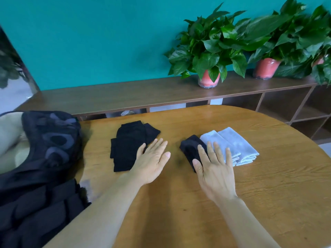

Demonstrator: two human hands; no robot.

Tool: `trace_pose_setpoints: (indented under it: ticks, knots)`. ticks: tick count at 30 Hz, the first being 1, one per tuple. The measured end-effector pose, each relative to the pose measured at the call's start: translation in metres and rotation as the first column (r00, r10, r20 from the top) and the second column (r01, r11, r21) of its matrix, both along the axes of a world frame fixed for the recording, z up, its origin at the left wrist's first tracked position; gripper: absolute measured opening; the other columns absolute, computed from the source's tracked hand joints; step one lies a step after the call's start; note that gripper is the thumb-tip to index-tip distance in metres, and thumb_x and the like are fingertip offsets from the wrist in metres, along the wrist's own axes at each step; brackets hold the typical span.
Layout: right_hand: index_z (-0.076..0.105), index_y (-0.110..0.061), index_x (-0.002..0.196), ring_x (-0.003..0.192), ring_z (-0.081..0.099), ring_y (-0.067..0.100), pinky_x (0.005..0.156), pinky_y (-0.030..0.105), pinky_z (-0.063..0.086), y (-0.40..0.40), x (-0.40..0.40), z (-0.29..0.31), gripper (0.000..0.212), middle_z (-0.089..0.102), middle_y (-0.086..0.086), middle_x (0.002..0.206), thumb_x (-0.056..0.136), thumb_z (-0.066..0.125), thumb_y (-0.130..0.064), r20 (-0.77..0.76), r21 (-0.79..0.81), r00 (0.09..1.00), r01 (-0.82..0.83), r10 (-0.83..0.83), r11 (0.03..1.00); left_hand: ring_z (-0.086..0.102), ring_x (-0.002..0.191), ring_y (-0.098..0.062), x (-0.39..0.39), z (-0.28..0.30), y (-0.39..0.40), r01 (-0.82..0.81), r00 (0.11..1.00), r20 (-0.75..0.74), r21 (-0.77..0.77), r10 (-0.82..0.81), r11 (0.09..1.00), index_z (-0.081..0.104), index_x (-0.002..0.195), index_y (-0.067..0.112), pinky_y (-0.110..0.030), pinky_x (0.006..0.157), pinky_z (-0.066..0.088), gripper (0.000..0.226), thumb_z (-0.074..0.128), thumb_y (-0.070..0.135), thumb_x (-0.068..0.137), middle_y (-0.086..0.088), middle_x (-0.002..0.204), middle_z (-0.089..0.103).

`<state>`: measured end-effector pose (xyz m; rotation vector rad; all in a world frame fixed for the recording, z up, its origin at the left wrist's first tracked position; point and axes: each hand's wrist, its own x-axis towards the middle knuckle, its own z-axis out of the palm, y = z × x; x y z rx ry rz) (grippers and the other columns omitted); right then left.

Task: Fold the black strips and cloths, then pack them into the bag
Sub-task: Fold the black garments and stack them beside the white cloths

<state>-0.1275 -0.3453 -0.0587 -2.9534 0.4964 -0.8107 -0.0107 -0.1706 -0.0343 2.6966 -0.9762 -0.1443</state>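
Just under the right hand (pixel 214 173) lies a folded black strip (pixel 189 149)

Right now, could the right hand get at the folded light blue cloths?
Probably yes. The right hand lies flat, its fingertips already overlapping the near edge of the light blue cloths, with nothing between them on the table.

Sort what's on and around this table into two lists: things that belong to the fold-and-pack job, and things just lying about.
Job:
black cloth pile, under the left hand
small black folded piece, under the right hand
light folded cloths
black bag

Lying about:
potted plants on the sideboard
wooden table, the work surface only
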Motion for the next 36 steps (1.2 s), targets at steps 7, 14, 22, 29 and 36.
trace_pose_setpoints:
  ticks: [7, 14, 22, 29, 36]
  knots:
    - [0.066, -0.011, 0.121, 0.125, 0.053, 0.029, 0.108, 0.049, 0.022, 0.067, 0.025, -0.002, 0.054, 0.064, 0.013, 0.125, 0.096, 0.028, -0.040, -0.125, 0.006, 0.964, -0.237, 0.235, 0.972, -0.002, 0.149, -0.009, 0.005, 0.002, 0.075, -0.269, 0.963, 0.027, 0.078, 0.268, 0.960, -0.001, 0.156, 0.021, -0.035, 0.118, -0.004, 0.055, 0.011, 0.038, 0.105, 0.002, 0.163, 0.000]
    - [0.066, -0.013, 0.116, 0.118, 0.058, 0.023, 0.111, 0.045, 0.031, 0.124, 0.068, -0.010, 0.042, 0.066, 0.005, 0.117, 0.090, 0.045, -0.038, -0.239, -0.022, 0.885, -0.416, 0.400, 0.909, 0.003, 0.149, -0.012, 0.036, -0.002, 0.098, -0.353, 0.933, -0.027, 0.128, 0.359, 0.927, -0.007, 0.154, 0.012, -0.037, 0.120, -0.001, 0.057, 0.015, 0.033, 0.106, -0.004, 0.163, 0.003]
    - [0.068, -0.019, 0.098, 0.088, 0.063, 0.016, 0.105, 0.041, 0.043, 0.118, 0.070, -0.018, 0.048, 0.064, -0.005, 0.094, 0.092, 0.026, -0.041, -0.233, 0.000, 0.909, -0.356, 0.347, 0.934, 0.014, 0.148, -0.013, 0.047, -0.014, 0.095, -0.324, 0.937, -0.082, 0.165, 0.341, 0.932, -0.010, 0.154, 0.011, -0.039, 0.120, 0.002, 0.058, 0.014, 0.032, 0.105, -0.003, 0.163, 0.007]
    - [0.070, -0.021, 0.088, 0.099, 0.059, 0.020, 0.095, 0.041, 0.046, 0.105, 0.054, -0.008, 0.048, 0.064, -0.004, 0.096, 0.092, 0.027, -0.040, -0.286, -0.026, 0.892, -0.371, 0.349, 0.928, 0.019, 0.146, -0.016, 0.046, -0.012, 0.093, -0.416, 0.900, -0.099, 0.087, 0.423, 0.905, 0.003, 0.155, 0.015, -0.045, 0.117, 0.012, 0.054, 0.016, 0.029, 0.105, -0.004, 0.158, 0.025]
    - [0.022, -0.013, 0.150, 0.145, 0.017, 0.020, 0.119, 0.035, 0.011, 0.132, 0.074, -0.001, 0.053, 0.020, 0.005, 0.158, 0.104, 0.028, -0.037, -0.395, 0.178, 0.763, -0.483, 0.512, 0.857, 0.015, 0.148, -0.015, 0.045, -0.012, 0.093, -0.422, 0.899, -0.086, 0.103, 0.430, 0.901, 0.006, 0.155, 0.018, -0.043, 0.115, 0.013, 0.052, 0.018, 0.028, 0.105, -0.003, 0.157, 0.029]
